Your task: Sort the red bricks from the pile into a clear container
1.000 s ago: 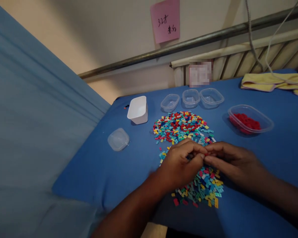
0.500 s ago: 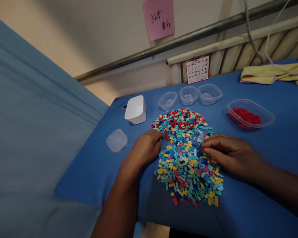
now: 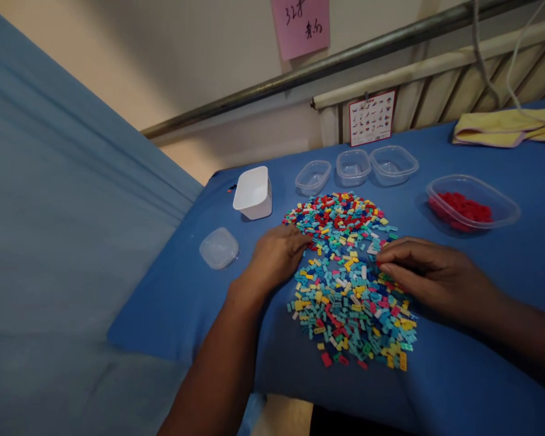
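Note:
A heap of small toy building bricks [image 3: 345,290] in many colours spreads over the blue-covered table. At the heap's left edge my left hand [image 3: 281,251] is closed, fingertips pressed together beside some red bricks [image 3: 313,246]. Whether one is between those fingertips is hidden. Over the right edge my right hand [image 3: 431,275] pinches a red brick [image 3: 379,263] between thumb and forefinger; only a bit of it shows. Beyond this hand, a clear plastic container [image 3: 504,213] holds a pile of red bricks [image 3: 465,209].
Three clear containers [image 3: 313,177] stand in a row behind the heap. To the left are a white tub [image 3: 253,203] and a clear lid or shallow box [image 3: 219,248]. A yellow cloth [image 3: 495,128] lies back right, near a radiator [image 3: 427,91]. A blue curtain [image 3: 49,230] hangs left.
My left hand has shifted slightly inward, its fingertips reaching the red bricks at the heap's edge. My right hand keeps its pinch on the red brick. The whole view has shifted a little.

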### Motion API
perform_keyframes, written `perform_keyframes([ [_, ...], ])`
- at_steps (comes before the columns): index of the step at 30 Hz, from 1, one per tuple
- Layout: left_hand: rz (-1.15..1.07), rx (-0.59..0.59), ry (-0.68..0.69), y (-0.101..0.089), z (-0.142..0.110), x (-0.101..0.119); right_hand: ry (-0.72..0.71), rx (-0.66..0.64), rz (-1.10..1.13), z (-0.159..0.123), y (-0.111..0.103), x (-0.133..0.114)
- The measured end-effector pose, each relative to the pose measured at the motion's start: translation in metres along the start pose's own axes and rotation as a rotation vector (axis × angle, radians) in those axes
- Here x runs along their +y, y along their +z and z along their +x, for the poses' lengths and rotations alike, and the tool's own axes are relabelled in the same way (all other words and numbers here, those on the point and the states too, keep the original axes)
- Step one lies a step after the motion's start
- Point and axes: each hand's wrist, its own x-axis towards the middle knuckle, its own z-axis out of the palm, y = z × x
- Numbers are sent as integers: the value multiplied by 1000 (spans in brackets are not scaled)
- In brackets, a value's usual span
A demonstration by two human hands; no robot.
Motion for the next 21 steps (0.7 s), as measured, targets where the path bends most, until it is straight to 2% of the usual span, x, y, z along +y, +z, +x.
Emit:
perform_keyframes([
  [4, 113, -107, 56, -7, 12, 8, -21, -8, 9, 0, 0, 0],
  [8, 142, -168, 11, -18, 17, 14, -26, -20, 11, 0, 0, -2],
  [11, 119, -180, -12, -21, 19, 13, -36, -24, 22, 1, -1, -4],
  [16, 60, -193, 27, -19, 23, 8, -80, -16, 29, 3, -1, -5],
  [21, -34, -176, -39, -18, 20, 3, -105, -1, 18, 3, -1, -4],
])
